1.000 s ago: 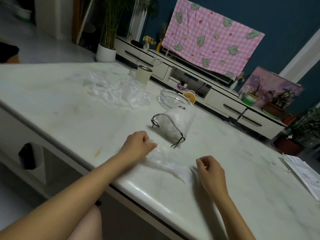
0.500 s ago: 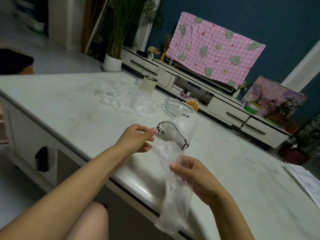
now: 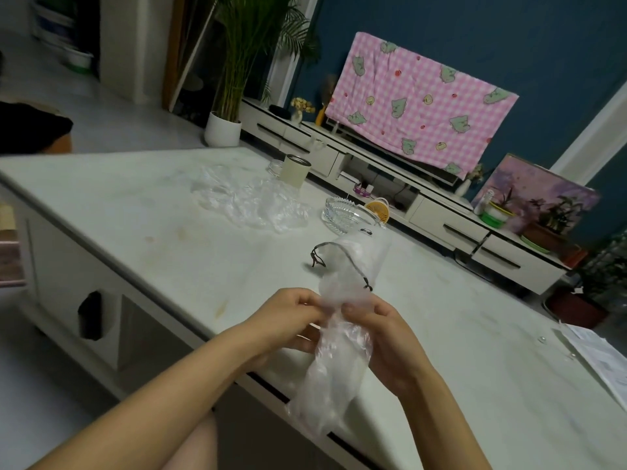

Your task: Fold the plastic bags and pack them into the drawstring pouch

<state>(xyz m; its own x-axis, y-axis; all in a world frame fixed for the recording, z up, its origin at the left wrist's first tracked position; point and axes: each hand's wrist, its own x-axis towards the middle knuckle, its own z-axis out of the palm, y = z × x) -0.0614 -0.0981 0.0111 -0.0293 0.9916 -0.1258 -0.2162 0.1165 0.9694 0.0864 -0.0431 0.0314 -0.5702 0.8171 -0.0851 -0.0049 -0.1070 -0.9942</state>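
Holding the plastic bag up off the table, we have both hands on its upper end. The left hand pinches the film from one side, the right hand curls round it from the other, and the long rolled tail hangs down past the table's near edge. That dangling tail is our first worry — thin, slippery film held only at the top may unroll or spring open, and the fold would be lost.

Just beyond the hands lies the drawstring pouch, on its side, bulging with plastic, its corded mouth seemingly toward us. It looks light and nothing holds it down, so pushing a bundle in one-handed could shove it away or squeeze out what is inside.

Farther off sits the loose pile of bags beside a glass ashtray — a careless reach there might knock it.
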